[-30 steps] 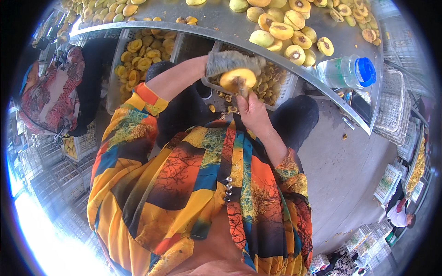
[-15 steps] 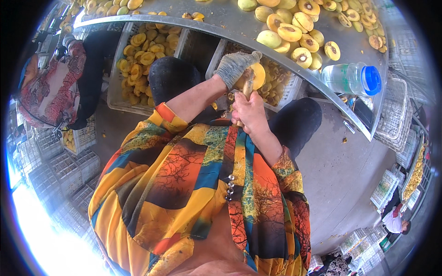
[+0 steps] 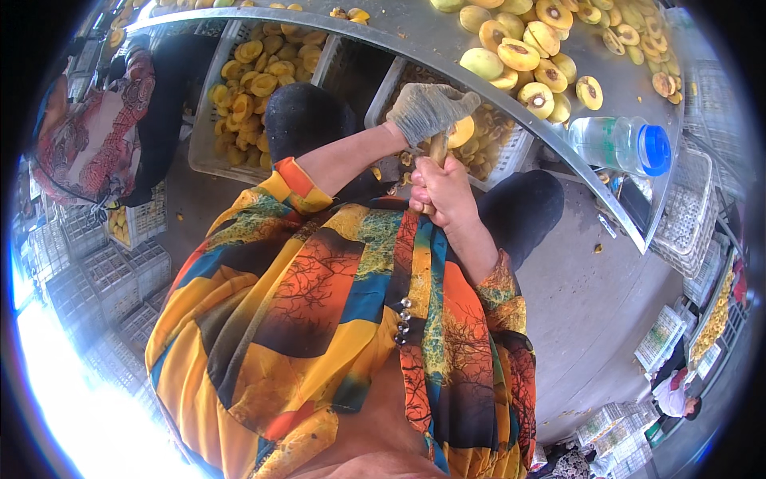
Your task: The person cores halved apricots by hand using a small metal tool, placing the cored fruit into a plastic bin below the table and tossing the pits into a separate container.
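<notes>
A grey knit glove (image 3: 423, 118) covers the left hand (image 3: 431, 110); the right hand (image 3: 444, 191) is bare. Below them, a shirt (image 3: 239, 319) has orange, yellow, teal and black patches (image 3: 365, 321), tree prints (image 3: 315, 275) and shiny beads (image 3: 404, 315). Dark trousers (image 3: 523, 209) show beside both hands.

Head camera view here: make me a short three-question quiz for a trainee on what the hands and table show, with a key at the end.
1. True or false: the left hand and the right hand are both gloved.

2. Which hand is closed around the pale handle?
A: left hand
B: right hand
C: neither

3. Fill in the blank: the clear bottle on the metal table has a ____ lid.

Key: 1. False, only the left hand is gloved. 2. B. 3. Blue.
</notes>
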